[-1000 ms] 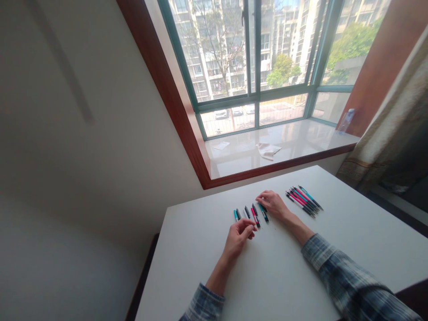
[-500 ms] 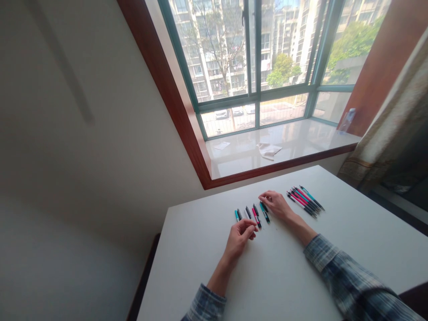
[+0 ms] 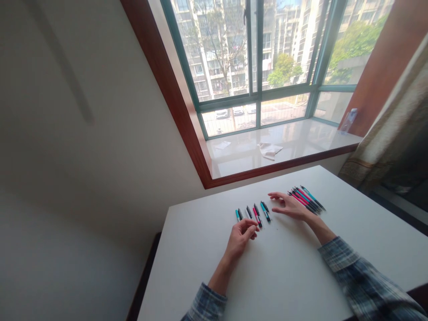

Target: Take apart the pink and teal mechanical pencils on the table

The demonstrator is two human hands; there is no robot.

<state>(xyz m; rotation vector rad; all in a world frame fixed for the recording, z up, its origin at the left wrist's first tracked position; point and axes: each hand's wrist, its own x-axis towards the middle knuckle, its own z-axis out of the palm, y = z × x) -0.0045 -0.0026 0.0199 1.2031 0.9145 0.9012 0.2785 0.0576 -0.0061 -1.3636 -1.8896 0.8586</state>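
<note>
My left hand [image 3: 241, 235] rests on the white table with curled fingers, thumb and forefinger close together. Anything between them is too small or hidden to make out. Its fingertips lie beside a pink and black pen piece [image 3: 257, 217] and cover the lower ends of pieces behind it. The row there also holds a teal and black pen piece [image 3: 265, 211], a black piece [image 3: 249, 211] and a teal piece [image 3: 237, 215]. My right hand [image 3: 288, 206] is open, thumb and fingers apart and nothing between them. It hovers between this row and a bunch of pens [image 3: 310, 199], partly covering the bunch.
The white table [image 3: 277, 272] reaches toward a window sill [image 3: 240, 160] with a crumpled cloth [image 3: 270, 150] and a clear bottle [image 3: 348, 121]. A wall [image 3: 100, 187] stands at the left, and a curtain [image 3: 384, 133] hangs at the right.
My right hand has drawn away from the teal and black pen piece, moving right toward the bunch of pens, and its fingers have spread. My left hand stays nearly still.
</note>
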